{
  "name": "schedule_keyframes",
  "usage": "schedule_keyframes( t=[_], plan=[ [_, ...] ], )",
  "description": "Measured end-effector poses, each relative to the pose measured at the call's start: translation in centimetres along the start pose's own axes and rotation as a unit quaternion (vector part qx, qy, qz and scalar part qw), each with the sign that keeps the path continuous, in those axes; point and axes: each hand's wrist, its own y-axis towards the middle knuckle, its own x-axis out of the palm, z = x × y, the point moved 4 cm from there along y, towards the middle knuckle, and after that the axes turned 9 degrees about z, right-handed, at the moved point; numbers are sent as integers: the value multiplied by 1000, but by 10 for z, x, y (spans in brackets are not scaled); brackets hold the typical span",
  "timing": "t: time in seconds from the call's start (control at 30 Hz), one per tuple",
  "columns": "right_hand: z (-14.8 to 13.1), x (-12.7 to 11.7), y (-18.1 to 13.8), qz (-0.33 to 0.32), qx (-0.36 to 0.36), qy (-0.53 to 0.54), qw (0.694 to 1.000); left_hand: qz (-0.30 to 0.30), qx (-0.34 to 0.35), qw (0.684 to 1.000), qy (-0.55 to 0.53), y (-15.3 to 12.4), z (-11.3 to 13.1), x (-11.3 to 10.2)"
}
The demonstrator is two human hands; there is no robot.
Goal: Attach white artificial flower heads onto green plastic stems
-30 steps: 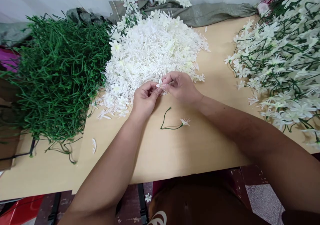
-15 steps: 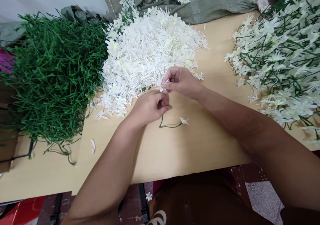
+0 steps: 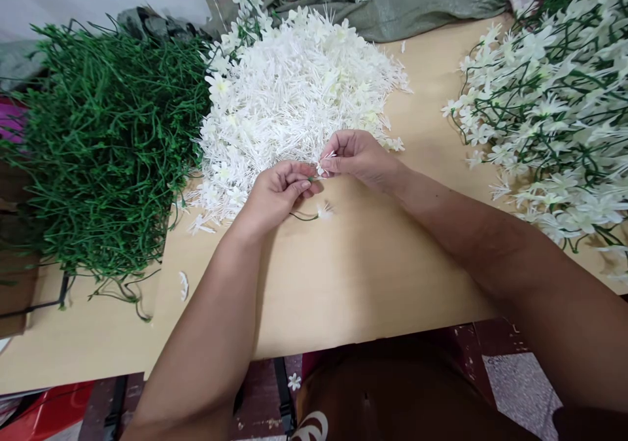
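My left hand (image 3: 287,189) is closed in a pinch on a green plastic flower stem (image 3: 305,218). One branch of the stem hangs below the fingers and ends in a white spiky blossom (image 3: 324,211); another tip points toward my right hand. My right hand (image 3: 350,156) pinches a small white artificial flower (image 3: 321,168) between thumb and fingertips, close against the left fingers. Whether flower and stem tip touch is hard to make out. Just beyond both hands lies a heap of loose white flower pieces (image 3: 299,88).
A thick pile of green stems (image 3: 112,140) lies on the left. Finished-looking white flowers on stems (image 3: 554,120) are heaped at the right. A grey-green cloth sack (image 3: 417,12) runs along the wall. One loose white piece (image 3: 183,286) lies on the wooden table (image 3: 314,297).
My left hand has turned and moved left, showing its thumb and the stem tip. The hanging blossom has swung left and up. My right hand stays nearly in place.
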Motion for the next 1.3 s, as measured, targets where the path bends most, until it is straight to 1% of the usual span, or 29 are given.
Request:
schedule_keyframes(
  t=[0.13, 0.27, 0.57, 0.67, 0.8, 0.93, 1.17, 1.3],
  plan=[
    [5, 1, 0, 4, 21, 23, 1000, 21, -21, 1000, 6, 0, 0, 0],
    [10, 4, 1, 2, 41, 25, 999, 30, -15, 999, 15, 1, 0, -1],
    [14, 4, 0, 12, 36, 24, 999, 32, -9, 999, 9, 3, -1, -3],
    [13, 5, 0, 24, 14, 2, 1000, 37, -19, 999, 20, 2, 0, -3],
    [9, 5, 0, 54, -30, -56, 997, 43, -25, 998, 26, 1, 2, -3],
    [7, 6, -1, 55, -67, -113, 990, 38, -14, 999, 24, 3, 1, -3],
    [6, 12, -7, 53, -70, -179, 980, 28, -5, 999, 38, 4, 0, -1],
    [5, 16, -10, 57, -70, -195, 977, 31, -2, 998, 50, 5, -1, 0]
  ],
)
